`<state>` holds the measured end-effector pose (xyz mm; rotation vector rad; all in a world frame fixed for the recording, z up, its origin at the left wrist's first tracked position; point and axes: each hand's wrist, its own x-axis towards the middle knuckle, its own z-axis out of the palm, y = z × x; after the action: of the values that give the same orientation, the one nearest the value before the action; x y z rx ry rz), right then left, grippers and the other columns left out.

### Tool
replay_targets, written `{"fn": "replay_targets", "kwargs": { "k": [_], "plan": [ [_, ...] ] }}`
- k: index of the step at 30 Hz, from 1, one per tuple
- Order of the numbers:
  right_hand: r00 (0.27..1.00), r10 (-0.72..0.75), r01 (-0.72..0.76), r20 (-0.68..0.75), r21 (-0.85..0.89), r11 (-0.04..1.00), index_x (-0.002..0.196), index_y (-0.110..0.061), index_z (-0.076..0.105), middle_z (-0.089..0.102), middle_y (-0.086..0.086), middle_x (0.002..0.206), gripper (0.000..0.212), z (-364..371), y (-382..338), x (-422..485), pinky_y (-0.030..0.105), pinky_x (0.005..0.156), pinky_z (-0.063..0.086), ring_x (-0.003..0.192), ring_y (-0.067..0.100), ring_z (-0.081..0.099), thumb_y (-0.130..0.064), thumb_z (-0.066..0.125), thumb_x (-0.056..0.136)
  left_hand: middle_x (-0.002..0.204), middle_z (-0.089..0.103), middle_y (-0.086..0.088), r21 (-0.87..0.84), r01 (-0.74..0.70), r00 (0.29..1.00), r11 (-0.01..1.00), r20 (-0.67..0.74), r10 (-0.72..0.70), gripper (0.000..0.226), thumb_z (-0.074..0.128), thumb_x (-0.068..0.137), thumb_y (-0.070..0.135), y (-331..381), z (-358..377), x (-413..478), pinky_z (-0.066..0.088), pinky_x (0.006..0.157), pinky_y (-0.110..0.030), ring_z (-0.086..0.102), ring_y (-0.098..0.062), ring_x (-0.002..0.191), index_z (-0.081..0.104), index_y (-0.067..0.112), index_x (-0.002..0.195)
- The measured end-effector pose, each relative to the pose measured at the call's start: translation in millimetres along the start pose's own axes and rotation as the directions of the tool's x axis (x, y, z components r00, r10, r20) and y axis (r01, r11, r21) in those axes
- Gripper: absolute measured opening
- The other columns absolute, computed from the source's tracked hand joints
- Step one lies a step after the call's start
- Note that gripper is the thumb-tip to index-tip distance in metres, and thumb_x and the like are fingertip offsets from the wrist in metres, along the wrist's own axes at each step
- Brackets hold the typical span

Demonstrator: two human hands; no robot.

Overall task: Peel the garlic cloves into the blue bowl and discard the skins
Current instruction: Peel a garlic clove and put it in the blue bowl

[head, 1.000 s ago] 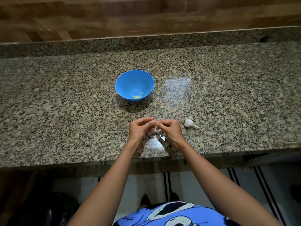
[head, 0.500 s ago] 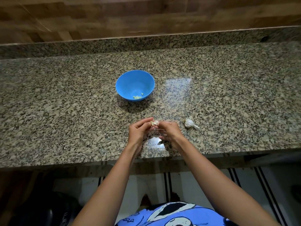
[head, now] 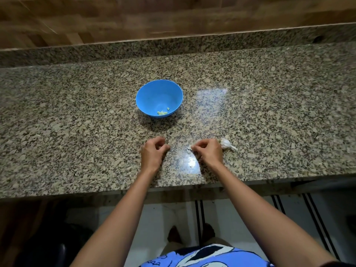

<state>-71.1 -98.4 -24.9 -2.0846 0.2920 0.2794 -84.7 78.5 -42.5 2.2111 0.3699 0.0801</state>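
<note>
Pinching: my right hand [head: 209, 152] nips a white scrap of skin [head: 189, 148] between the thumb and curled fingers, low over the table [head: 77, 132], near its front edge.
Left hand [head: 154, 151]: fingers curled in toward the palm, thumb laid against the forefinger; I cannot tell whether they close on a clove or on nothing.
Gap: the two hands are apart, with a shiny patch of the table between them.
Garlic head [head: 225, 143]: white, lying on the table just beside the right hand, on its right side, its stem pointing right and toward me.
Bowl [head: 146, 93]: blue, round, upright on the table, beyond both hands and apart from them, a little nearer the left one.
Cloves [head: 162, 112]: a few pale yellowish peeled pieces lie at the bottom of the bowl, on the side nearest me.
Fleck [head: 190, 166]: a tiny white bit on the table, just on my side of the right hand; too small for me to say what it is.
Table surface: speckled granite, with a raised strip of the same stone along the back.
Wall [head: 173, 14]: brown wood boards behind that strip.
</note>
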Motion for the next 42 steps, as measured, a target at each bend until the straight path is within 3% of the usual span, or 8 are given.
{"fn": "replay_targets", "kwargs": {
  "k": [3,8,13,18,24,30,35,42],
  "plan": [
    [0.997,0.015,-0.014,-0.076,0.018,1.0,0.096,-0.01,0.069,0.065,-0.005,0.08,0.014,-3,4,-6,0.021,0.055,0.049,0.064,0.012,0.058,-0.018,0.059,0.089,0.115,0.065,-0.009,0.041,-0.181,0.982,0.983,-0.046,0.183,0.025,0.058,0.091,0.01,16,14,-14,0.05,0.091,-0.025,0.061,-0.014,0.1,0.063,0.009,0.115],
    [0.979,0.168,-0.142,-0.116,0.204,0.969,0.1,-0.006,0.068,0.069,0.005,0.081,0.017,-9,25,-12,0.036,0.068,0.055,0.068,0.021,0.062,-0.014,0.055,0.092,0.156,0.019,0.003,0.246,-0.381,0.863,0.891,0.44,0.247,0.046,0.044,0.098,0.019,46,46,-20,0.015,0.116,-0.04,0.015,-0.016,0.144,0.036,0.027,0.143],
    [0.941,0.336,-0.264,-0.043,0.531,0.805,0.099,0.003,0.066,0.066,0.009,0.072,0.016,-15,24,-13,0.018,0.055,0.051,0.059,0.014,0.058,-0.005,0.053,0.091,0.123,0.062,-0.017,0.336,-0.67,0.729,0.662,0.463,0.503,0.035,0.064,0.084,0.002,23,38,-35,0.049,0.097,-0.037,0.061,-0.029,0.11,0.063,0.004,0.118],
    [0.886,0.348,-0.463,0.307,0.641,0.613,0.106,0.005,0.06,0.064,0.027,0.108,0.021,-9,9,-23,0.024,0.068,0.055,0.078,0.022,0.066,-0.01,0.051,0.094,0.092,0.073,-0.004,0.064,-0.252,0.961,0.966,0.132,0.242,0.014,0.064,0.087,0.006,35,38,-32,0.054,0.071,-0.015,0.067,-0.01,0.077,0.073,0.01,0.097],
    [0.789,0.308,-0.609,0.532,0.742,0.281,0.097,0.001,0.059,0.053,0.028,0.126,0.014,-14,1,-26,0.039,0.108,0.034,0.123,0.032,0.048,-0.01,0.05,0.094,0.108,0.069,-0.014,0.051,-0.271,0.956,0.961,0.127,0.263,0.043,0.05,0.095,0.018,33,60,-57,0.023,0.11,-0.033,0.048,-0.031,0.127,0.047,0.028,0.137],
    [0.836,0.405,-0.515,0.371,0.785,0.344,0.095,0.003,0.064,0.07,0.018,0.089,0.012,-24,8,-29,0.029,0.065,0.058,0.08,0.023,0.07,0.0,0.062,0.083,0.154,0.022,0.01,-0.117,-0.323,0.897,0.939,0.279,0.344,0.059,0.039,0.1,0.022,25,55,-51,0.017,0.117,-0.042,0.023,-0.016,0.143,0.008,0.043,0.145],
    [0.877,0.439,-0.384,0.196,0.835,0.395,0.101,0.004,0.063,0.069,0.017,0.088,0.018,-45,26,-23,0.028,0.063,0.059,0.076,0.022,0.07,-0.001,0.061,0.084,0.153,-0.022,0.0,0.342,-0.443,0.849,0.829,0.457,0.265,0.064,0.021,0.102,0.04,5,62,-36,-0.006,0.119,-0.032,-0.016,-0.012,0.143,-0.018,0.016,0.147],
    [0.886,0.42,-0.365,0.197,0.855,0.368,0.101,0.005,0.062,0.068,0.017,0.092,0.016,-56,46,-29,0.025,0.063,0.058,0.071,0.019,0.07,0.001,0.06,0.085,0.159,0.001,-0.005,0.312,-0.58,0.727,0.753,0.616,0.305,0.056,0.026,0.103,0.036,58,99,23,0.002,0.119,-0.036,0.0,-0.018,0.146,0.008,0.015,0.151]
  ]
}}
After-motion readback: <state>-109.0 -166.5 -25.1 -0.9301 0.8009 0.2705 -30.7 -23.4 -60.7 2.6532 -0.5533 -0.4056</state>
